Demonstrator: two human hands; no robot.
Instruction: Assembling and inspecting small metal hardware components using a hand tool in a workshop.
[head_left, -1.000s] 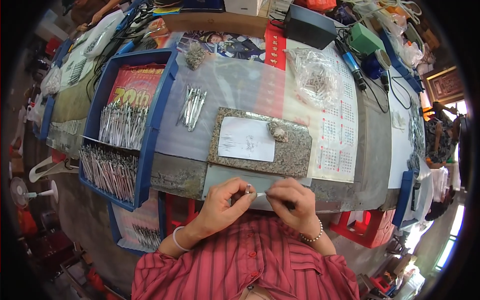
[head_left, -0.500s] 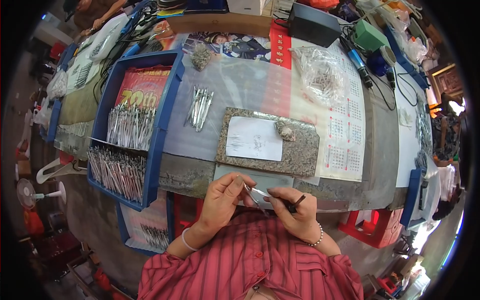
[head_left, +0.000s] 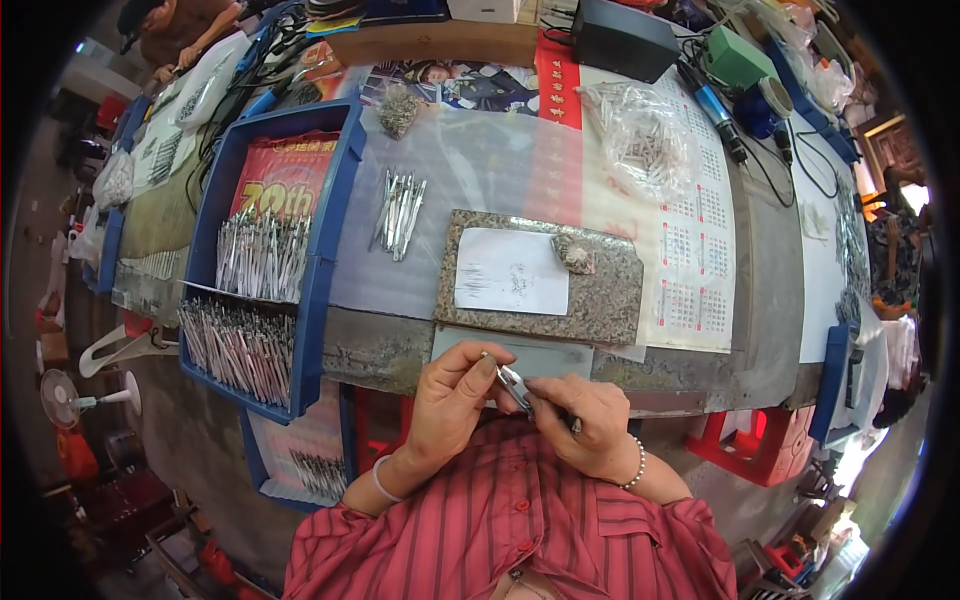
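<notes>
My left hand [head_left: 452, 398] pinches one end of a slim silver metal piece [head_left: 514, 386] between thumb and fingertips, close to the bench's front edge. Its other end lies in the curled fingers of my right hand [head_left: 588, 420]. Whether my right hand also holds a thin tool is hidden. Just beyond both hands, a speckled stone slab [head_left: 610, 305] carries a white paper [head_left: 510, 275] with dark marks and a small clear bag of tiny parts [head_left: 573, 254]. A loose bunch of similar slim silver pieces [head_left: 399, 215] lies further left.
A blue tray [head_left: 322, 240] with rows of silver pieces stands at left, another blue tray [head_left: 262, 465] below it. Behind are a plastic bag [head_left: 640, 140], a dark box [head_left: 625, 45] and corded tools [head_left: 715, 115]. A red stool [head_left: 755, 450] stands at right. Another person [head_left: 185, 35] sits far left.
The silver piece has turned to a steeper slant between my hands. My right fingers have closed in on it, and the dark rod end that stuck out of that hand no longer shows.
</notes>
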